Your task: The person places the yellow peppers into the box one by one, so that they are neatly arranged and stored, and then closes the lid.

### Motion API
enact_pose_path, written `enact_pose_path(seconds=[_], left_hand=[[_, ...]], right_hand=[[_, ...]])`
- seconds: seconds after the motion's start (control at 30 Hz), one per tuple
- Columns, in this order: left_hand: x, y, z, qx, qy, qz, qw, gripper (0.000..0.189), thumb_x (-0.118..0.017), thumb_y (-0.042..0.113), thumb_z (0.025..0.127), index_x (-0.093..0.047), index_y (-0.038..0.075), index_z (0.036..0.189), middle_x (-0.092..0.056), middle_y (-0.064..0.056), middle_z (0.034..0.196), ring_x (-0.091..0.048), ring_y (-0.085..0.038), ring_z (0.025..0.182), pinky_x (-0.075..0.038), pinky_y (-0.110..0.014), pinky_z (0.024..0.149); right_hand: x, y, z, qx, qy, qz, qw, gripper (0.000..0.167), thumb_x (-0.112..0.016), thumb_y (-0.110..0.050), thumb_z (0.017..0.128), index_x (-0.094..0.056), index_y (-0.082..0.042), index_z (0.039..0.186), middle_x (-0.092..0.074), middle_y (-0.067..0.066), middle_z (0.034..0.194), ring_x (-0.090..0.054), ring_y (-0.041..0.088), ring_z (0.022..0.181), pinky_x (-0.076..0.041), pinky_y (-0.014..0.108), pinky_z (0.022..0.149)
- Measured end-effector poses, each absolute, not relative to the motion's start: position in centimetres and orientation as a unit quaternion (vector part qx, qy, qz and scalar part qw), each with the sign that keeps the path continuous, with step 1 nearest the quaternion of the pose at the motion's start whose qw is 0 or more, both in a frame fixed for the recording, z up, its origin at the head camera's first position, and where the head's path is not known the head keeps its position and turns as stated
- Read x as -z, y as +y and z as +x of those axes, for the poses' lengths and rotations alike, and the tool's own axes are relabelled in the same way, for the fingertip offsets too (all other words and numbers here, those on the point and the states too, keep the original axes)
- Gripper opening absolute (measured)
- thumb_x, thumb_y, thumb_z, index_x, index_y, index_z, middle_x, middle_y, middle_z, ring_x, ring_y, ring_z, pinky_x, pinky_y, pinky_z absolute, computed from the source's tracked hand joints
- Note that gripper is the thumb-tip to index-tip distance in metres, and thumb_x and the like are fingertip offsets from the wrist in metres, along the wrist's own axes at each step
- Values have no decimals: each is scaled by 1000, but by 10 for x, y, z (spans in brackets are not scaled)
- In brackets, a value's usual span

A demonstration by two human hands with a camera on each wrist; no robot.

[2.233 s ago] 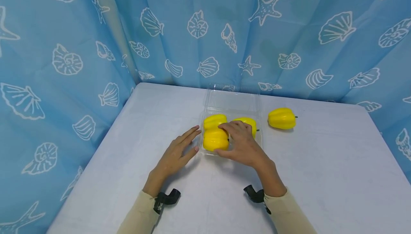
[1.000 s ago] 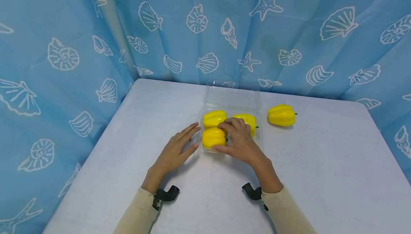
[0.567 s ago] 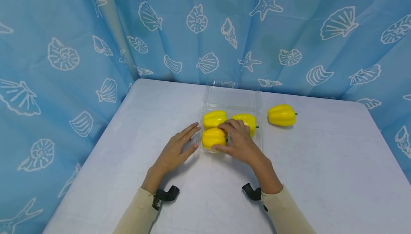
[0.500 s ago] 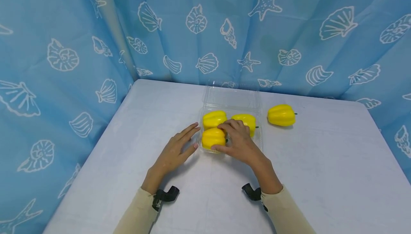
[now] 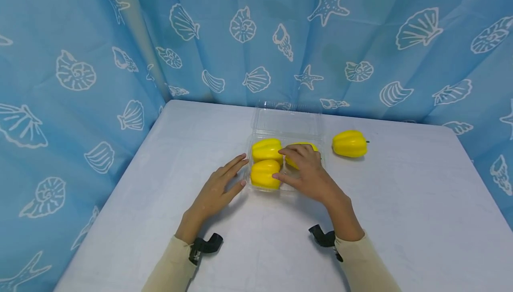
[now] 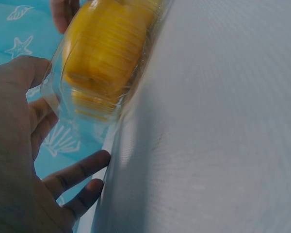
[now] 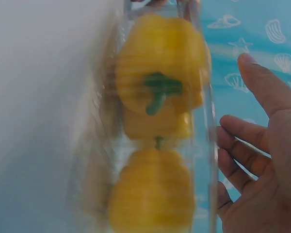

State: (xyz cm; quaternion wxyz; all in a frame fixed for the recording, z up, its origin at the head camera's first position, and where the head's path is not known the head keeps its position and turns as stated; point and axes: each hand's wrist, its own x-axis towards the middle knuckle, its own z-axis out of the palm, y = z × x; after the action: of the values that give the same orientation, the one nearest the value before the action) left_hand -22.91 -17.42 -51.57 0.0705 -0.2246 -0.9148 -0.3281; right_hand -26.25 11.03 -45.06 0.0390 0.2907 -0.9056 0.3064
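Observation:
A clear plastic clamshell box stands with its lid back, in the head view. Two yellow bell peppers lie in its left half: a front pepper and a back pepper. A third yellow pepper sits at the back right, partly hidden by my right hand. That hand hovers over the box with fingers spread, and a gap shows between it and the front pepper. My left hand rests with loosely extended fingers at the box's left wall; in the left wrist view its fingers hold nothing.
Another yellow pepper lies on the white table right of the box. A blue curtain with shell prints hangs behind the table and along its left side.
My right hand has let go of the front left pepper and moved slightly right and back, its fingers spreading. The pepper stays in the box. My left hand has kept its place.

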Motion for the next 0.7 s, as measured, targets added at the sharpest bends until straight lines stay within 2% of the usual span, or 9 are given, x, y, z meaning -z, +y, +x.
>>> enact_pose_path(seconds=[0.13,0.23,0.43,0.7], left_hand=[[515,-174,-229,330,-915,-223,71,57,-47,47,104,-35,30,157,-23,18,162,-55,-16,124,-34,-51,111],[515,-174,-229,332,-914,-223,70,57,-48,46,104,-35,29,157,-23,17,162,-56,-17,123,-34,-53,111],[516,-173,-228,331,-916,-217,63,58,-48,47,103,-33,32,157,-22,18,162,-55,-16,124,-32,-54,112],[516,-171,-227,330,-917,-214,63,58,-51,44,103,-33,34,157,-23,17,163,-54,-16,124,-31,-55,112]], right_hand=[[447,122,-264,-330,-898,286,50,53,-78,-35,89,-60,-12,133,-51,6,135,-37,29,129,-27,54,99],[445,131,-265,-334,-897,281,71,50,-78,-29,89,-61,-11,132,-52,7,133,-37,30,128,-27,58,101],[439,150,-269,-327,-906,256,85,51,-76,-29,91,-59,-9,135,-51,9,135,-37,32,130,-26,63,105],[433,179,-274,-322,-912,224,116,51,-76,-24,91,-57,-10,136,-50,12,137,-38,35,130,-27,64,102]])
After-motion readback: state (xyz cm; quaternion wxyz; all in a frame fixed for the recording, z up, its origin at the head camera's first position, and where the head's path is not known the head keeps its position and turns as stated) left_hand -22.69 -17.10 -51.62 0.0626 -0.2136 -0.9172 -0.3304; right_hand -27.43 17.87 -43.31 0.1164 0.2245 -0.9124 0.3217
